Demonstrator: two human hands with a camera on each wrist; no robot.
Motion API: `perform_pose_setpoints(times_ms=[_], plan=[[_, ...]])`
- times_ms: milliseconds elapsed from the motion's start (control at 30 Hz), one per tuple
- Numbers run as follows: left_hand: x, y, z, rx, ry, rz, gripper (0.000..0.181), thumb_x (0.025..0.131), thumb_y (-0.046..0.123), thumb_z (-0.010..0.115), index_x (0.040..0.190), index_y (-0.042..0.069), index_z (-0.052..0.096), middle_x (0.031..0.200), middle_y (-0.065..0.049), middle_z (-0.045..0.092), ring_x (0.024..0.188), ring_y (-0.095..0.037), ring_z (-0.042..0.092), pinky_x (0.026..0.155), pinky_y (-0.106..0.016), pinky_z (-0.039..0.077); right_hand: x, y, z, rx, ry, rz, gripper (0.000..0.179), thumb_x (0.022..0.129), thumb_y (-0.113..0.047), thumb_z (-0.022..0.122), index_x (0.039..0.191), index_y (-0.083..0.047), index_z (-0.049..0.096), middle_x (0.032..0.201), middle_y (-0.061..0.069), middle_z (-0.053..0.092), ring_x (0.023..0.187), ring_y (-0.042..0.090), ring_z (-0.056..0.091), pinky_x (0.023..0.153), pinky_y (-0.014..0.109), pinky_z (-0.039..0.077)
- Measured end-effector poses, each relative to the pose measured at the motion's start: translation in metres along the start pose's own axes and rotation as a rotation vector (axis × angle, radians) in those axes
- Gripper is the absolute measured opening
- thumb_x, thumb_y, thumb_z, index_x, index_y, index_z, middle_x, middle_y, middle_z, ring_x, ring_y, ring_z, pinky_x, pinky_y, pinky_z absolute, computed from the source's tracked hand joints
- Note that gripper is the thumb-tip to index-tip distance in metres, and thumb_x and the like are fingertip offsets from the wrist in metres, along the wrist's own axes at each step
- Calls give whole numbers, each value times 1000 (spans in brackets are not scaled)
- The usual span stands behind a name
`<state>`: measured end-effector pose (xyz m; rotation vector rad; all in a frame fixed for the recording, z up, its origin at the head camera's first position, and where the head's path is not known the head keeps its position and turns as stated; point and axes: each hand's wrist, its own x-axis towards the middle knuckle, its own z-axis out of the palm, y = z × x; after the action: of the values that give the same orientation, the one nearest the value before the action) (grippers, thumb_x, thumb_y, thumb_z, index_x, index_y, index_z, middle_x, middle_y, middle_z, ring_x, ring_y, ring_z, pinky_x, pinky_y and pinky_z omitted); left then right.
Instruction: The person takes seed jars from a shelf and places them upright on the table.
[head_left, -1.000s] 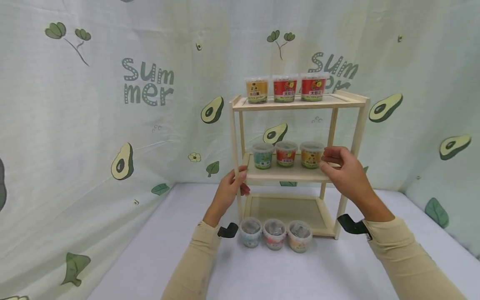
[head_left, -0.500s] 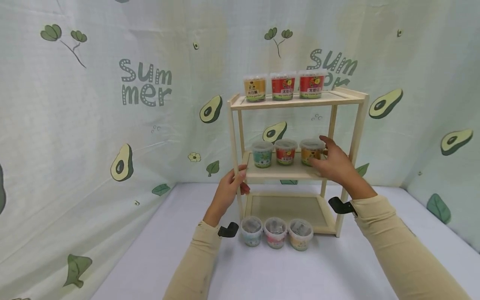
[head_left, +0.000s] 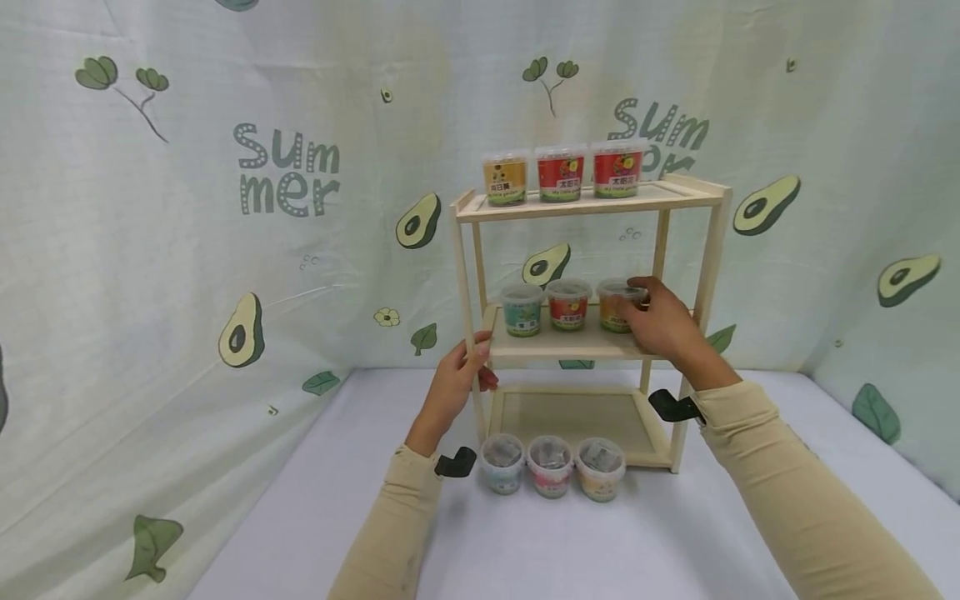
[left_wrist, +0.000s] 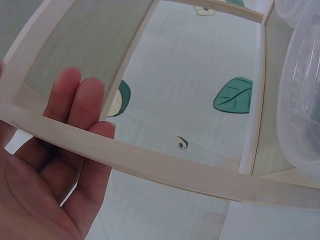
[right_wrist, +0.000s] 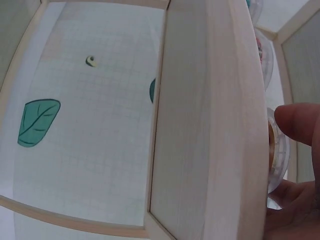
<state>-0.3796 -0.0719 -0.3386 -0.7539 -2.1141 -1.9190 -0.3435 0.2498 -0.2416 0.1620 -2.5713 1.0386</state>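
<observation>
My right hand (head_left: 666,321) holds an orange-labelled plastic cup (head_left: 612,312) with a clear lid at the right of the middle shelf, thumb in front and fingers over its far side. In the right wrist view, only part of this cup (right_wrist: 279,150) shows past the shelf edge. My left hand (head_left: 452,385) grips the left front post of the wooden rack (head_left: 555,350) at middle-shelf height. In the left wrist view its fingertips (left_wrist: 87,102) curl round the post. A teal cup (head_left: 522,315) and a red cup (head_left: 567,310) stand left of the orange one.
On the top shelf stand an orange cup (head_left: 506,181) and two red cups (head_left: 561,177). Three lidded cups, blue (head_left: 501,467), pink (head_left: 550,470) and pale orange (head_left: 600,473), stand on the white table (head_left: 525,550) before the bottom shelf (head_left: 573,417). A printed curtain (head_left: 150,250) hangs behind.
My right hand has moved left from beside the orange cup and closed round it. The left hand keeps its hold on the post. The view has shifted slightly.
</observation>
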Motion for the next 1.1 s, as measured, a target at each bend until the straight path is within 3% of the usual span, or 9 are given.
perform_pose_setpoints(times_ms=[233,433,700,1100], plan=[[0,3,-3,8,5,2,46,105,38,55,143,13,56,81,-28,66,77,-38,66,77,-46,57,-3,-2,3,28,35,-14,78,102,-56,45,153,1,31,142,33,45,128,45,48,99,60,43],[-1,4,-3,-4,-37,-19,49,106,33,52,147,7,50,85,-34,64,84,-49,64,82,-53,55,-10,1,4,82,98,-14,83,100,-59,46,154,1,28,142,32,44,129,44,48,99,59,43],[-15,29,0,13,-65,-9,45,108,25,50,146,0,49,85,-34,64,82,-46,65,79,-47,56,-20,3,7,197,154,-56,79,99,-55,51,153,-1,30,141,29,44,122,40,50,90,51,45],[-15,32,-2,21,-79,6,46,108,27,50,146,1,48,87,-35,63,84,-49,64,81,-50,55,-27,5,10,263,221,-136,72,100,-51,55,148,-1,34,136,23,46,125,37,46,90,47,43]])
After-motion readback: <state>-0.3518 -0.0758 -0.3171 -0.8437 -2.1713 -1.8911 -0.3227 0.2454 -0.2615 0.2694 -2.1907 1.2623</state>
